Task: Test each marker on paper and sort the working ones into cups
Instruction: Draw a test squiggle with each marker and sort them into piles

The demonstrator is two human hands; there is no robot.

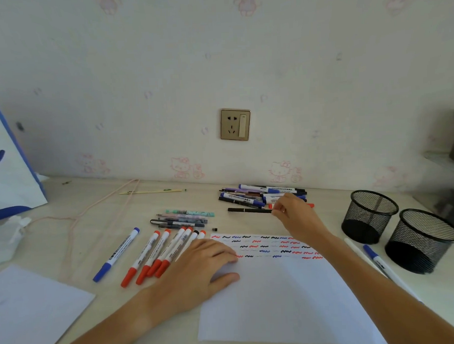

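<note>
My right hand (296,217) pinches the end of a thin black pen (248,210) lying just in front of a pile of markers (260,195) at the back of the desk. My left hand (199,272) lies flat on the left edge of a white sheet (278,304), whose top carries rows of red, blue and black squiggles (273,246). Several red-capped markers and one blue one (151,255) lie to the left of the sheet. Two black mesh cups (369,216) (422,241) stand empty at the right.
A group of thin pens (182,218) lies behind the red markers. A blue-capped marker (380,262) rests beside the nearer cup. A second sheet (31,310) is at the front left, a blue-and-white bag (7,165) at far left, a pink cord (92,216) nearby.
</note>
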